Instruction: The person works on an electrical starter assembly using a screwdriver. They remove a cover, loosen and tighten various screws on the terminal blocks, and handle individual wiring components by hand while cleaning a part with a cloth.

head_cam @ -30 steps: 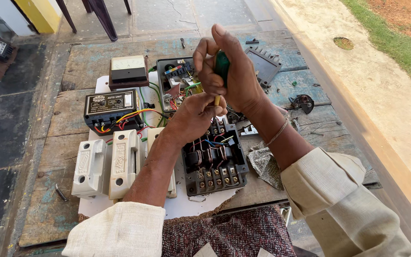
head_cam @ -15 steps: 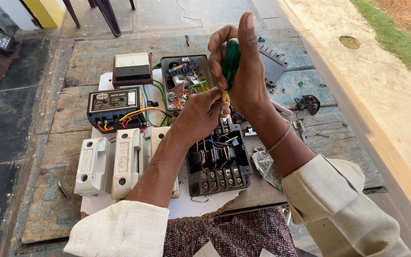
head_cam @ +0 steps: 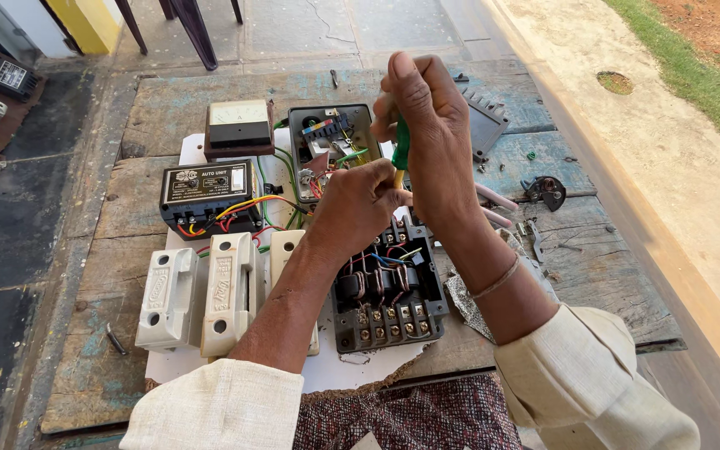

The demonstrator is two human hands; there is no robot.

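I have the right hand (head_cam: 431, 137) raised over the work, its grip clenched around the green handle of a screwdriver (head_cam: 400, 150), which stands nearly upright so the tip can bear straight down into the parts below. My left hand (head_cam: 358, 208) is closed around the lower shaft, just under the handle, steadying the tool and guiding its point; the tip itself is hidden behind the left hand's fingers, so I cannot tell which screw it meets. Directly beneath both hands sits the black terminal block (head_cam: 387, 296), open side up, with its coils and rows of brass screws exposed, presumably so the tool can reach them from above.

Everything lies on a worn wooden surface (head_cam: 168, 108). Counting what is spread there: three white fuse holders (head_cam: 210, 292) side by side, one black control box (head_cam: 210, 193) trailing red and yellow wires, one panel meter (head_cam: 239, 125) behind it, one open black housing (head_cam: 327, 146) with wiring inside, and one black lid (head_cam: 485, 125) set aside at the right. A sheet of white paper (head_cam: 335, 371) lies under the near parts.
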